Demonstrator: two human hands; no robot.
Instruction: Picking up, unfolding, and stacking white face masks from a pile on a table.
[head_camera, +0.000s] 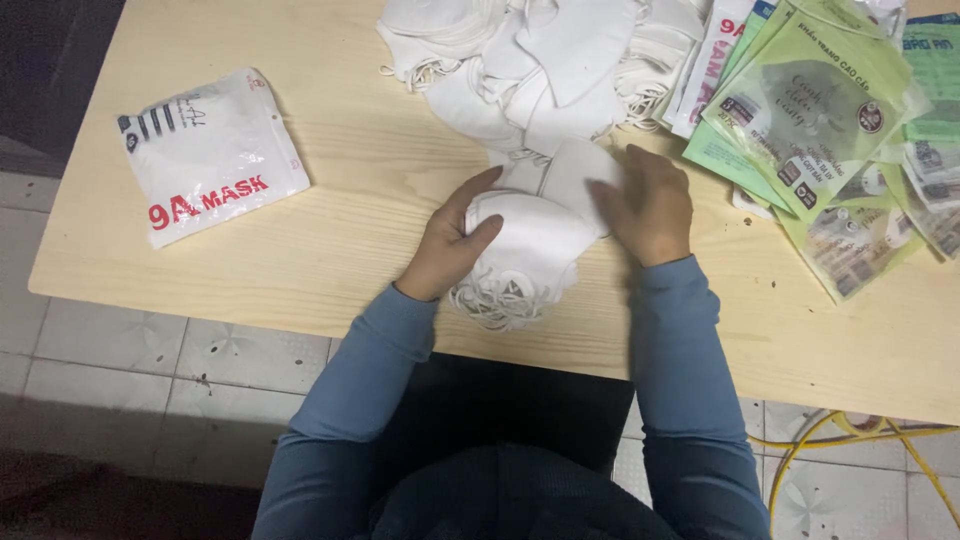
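Observation:
On the light wooden table (330, 230) lies a small stack of white face masks (530, 255), their ear loops hanging toward the near edge. My left hand (455, 240) grips the stack's left side, thumb on top. My right hand (645, 205) presses on the stack's right side, fingers over a mask's upper flap. Both arms wear blue sleeves.
A large loose pile of white masks (540, 60) sits at the table's far middle. A filled white plastic mask packet (205, 155) lies at the left. Several green and clear empty packets (830, 130) fan out at the right. Yellow cable (850, 435) lies on the tiled floor.

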